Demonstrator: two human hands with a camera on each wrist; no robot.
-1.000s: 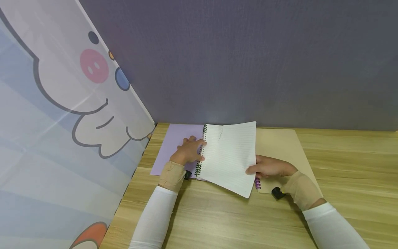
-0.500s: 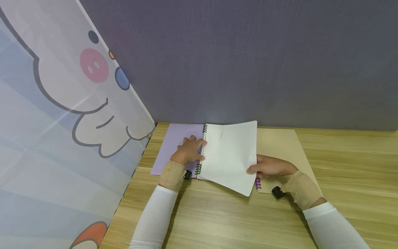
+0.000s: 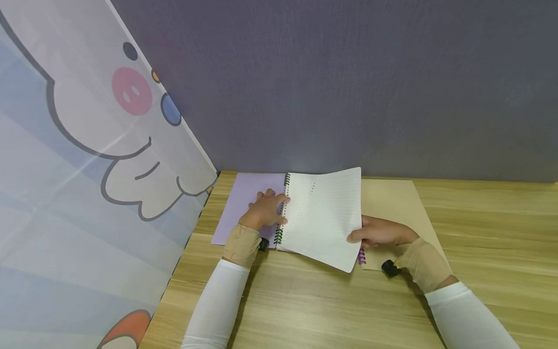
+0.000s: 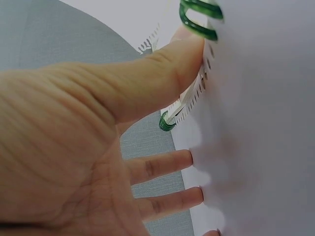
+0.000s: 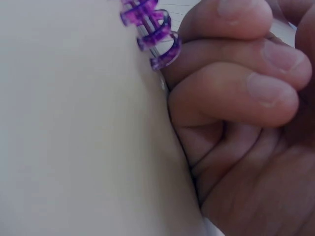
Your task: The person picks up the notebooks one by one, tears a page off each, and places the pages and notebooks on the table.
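A spiral notebook lies open in the head view, its lilac cover (image 3: 250, 186) to the left of a green coil (image 3: 286, 179). My left hand (image 3: 262, 213) rests across cover and binding, thumb at the coil. Its straight, spread fingers touch the paper in the left wrist view. My right hand (image 3: 383, 230) pinches the right edge of a white lined sheet (image 3: 331, 218), whose near corner is raised. Punched holes on the sheet's upper left edge stand to the right of the coil. In the right wrist view, curled fingers (image 5: 231, 93) lie beside a purple coil (image 5: 155, 37).
A second spiral notebook, with a beige cover (image 3: 388, 194), lies on the wooden table (image 3: 296, 310) under my right hand. The grey panel (image 3: 348, 97) rises behind the table, and a cartoon-printed sheet (image 3: 65, 194) hangs at the left.
My right hand has shifted slightly up and right with the lined sheet, and the row of holes has edged away from the coil. The left hand stays put.
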